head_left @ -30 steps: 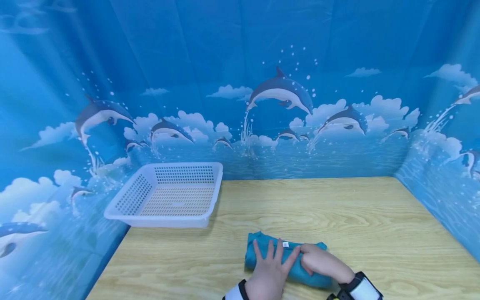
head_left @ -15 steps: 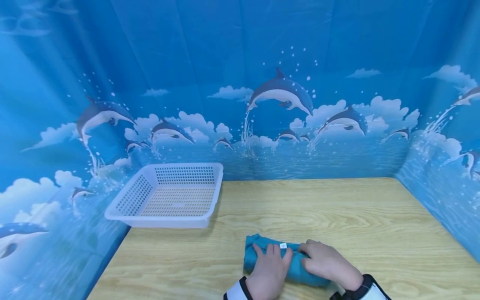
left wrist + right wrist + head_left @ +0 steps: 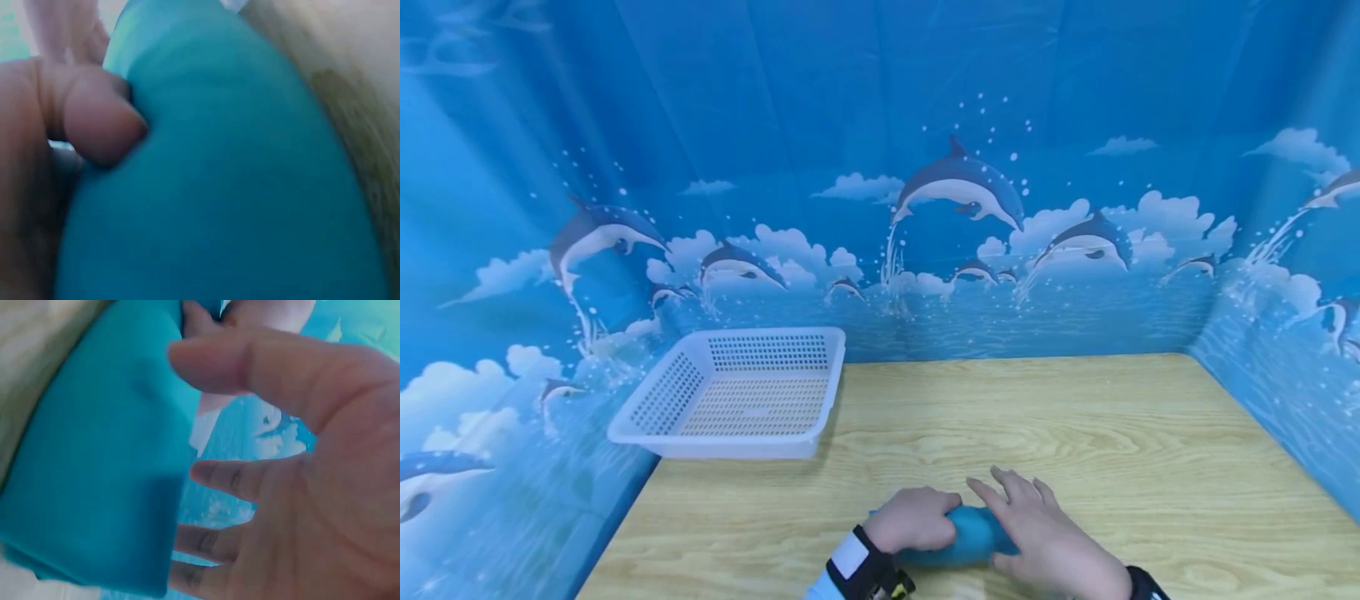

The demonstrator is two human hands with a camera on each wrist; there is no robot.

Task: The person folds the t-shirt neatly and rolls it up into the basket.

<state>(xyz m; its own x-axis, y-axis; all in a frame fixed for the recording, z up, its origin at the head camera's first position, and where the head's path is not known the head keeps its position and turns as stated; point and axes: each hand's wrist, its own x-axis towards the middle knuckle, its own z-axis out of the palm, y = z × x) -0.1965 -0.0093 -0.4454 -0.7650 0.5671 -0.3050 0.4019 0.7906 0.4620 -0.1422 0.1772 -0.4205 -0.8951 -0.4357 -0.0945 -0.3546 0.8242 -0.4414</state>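
Note:
A teal cloth, rolled into a thick bundle, lies near the front of the table. My left hand grips its left part with curled fingers; in the left wrist view a fingertip presses into the fabric. Over the right end, my right hand is spread, fingers apart and reaching past the far side. The right wrist view shows the smooth side of the rolled cloth, with the right thumb close over it and the other fingertips along its edge. Much of the roll's left end is hidden.
A white perforated plastic basket stands at the back left of the wood-grain table. Blue curtains printed with dolphins enclose the back and both sides.
The left hand has turned from lying spread on the cloth to gripping its left part. The right hand has opened from a curled hold. The white label on the cloth is out of sight now.

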